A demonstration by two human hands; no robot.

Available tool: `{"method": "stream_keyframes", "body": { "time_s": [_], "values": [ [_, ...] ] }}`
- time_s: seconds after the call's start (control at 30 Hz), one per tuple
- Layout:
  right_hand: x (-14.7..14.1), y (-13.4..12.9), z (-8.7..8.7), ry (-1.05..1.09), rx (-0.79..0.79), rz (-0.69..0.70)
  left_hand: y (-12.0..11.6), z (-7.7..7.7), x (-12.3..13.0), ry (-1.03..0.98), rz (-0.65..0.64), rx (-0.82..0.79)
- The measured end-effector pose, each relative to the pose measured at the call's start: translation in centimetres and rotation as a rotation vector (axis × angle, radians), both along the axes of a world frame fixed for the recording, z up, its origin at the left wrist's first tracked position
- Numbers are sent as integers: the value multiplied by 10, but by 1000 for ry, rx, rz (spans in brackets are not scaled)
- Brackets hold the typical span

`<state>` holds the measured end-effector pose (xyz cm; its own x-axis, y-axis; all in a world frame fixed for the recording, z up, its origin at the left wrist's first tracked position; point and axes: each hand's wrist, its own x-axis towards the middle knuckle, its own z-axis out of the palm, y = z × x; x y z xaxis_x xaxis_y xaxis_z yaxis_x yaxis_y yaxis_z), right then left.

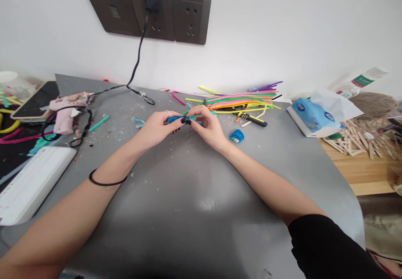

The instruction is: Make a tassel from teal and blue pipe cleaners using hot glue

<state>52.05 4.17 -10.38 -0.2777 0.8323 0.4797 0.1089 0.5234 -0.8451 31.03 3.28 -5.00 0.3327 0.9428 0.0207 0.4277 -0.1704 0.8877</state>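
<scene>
My left hand point(159, 126) and my right hand point(206, 128) meet above the grey tabletop point(194, 187), fingertips pinched together. Between them is a blue pipe-cleaner piece point(173, 120), mostly covered by the fingers. Each hand grips one side of it, and small dark bits show under the fingertips. A blue coiled piece point(237, 135) lies on the table to the right of my right hand. Just behind my hands is a bundle of coloured pipe cleaners point(240, 100). A short light-blue curl point(137, 122) rests left of my left hand.
Beside the bundle lies a yellow-and-black handled tool point(253, 119). At right are a tissue pack point(317, 115), wooden sticks point(354, 138) and twine point(375, 106). A pink glue gun point(64, 117), its black cord point(137, 61) and a white box point(39, 182) occupy the left.
</scene>
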Motion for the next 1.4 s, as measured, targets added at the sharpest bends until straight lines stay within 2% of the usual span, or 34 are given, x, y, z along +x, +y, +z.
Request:
{"method": "stream_keyframes", "body": {
  "time_s": [0.37, 0.53, 0.87, 1.1, 1.27, 1.4],
  "values": [
    [1, 1, -2, 23, 47, 44, 5, -11, -4, 68, -27, 3],
    [1, 2, -5, 7, 105, 59, 3, -6, -3, 102, -82, -3],
    [1, 1, -5, -41, 74, 30, 1, -4, -2, 319, -139, 41],
    [2, 2, -5, -6, 57, 44, -5, -3, 3, 273, -47, 122],
    [1, 0, -4, -31, 24, 17, -6, -3, 3, 207, -43, 142],
    [0, -1, -4, -17, -23, -11, -6, -5, 3, 244, -29, 207]
  ]
}}
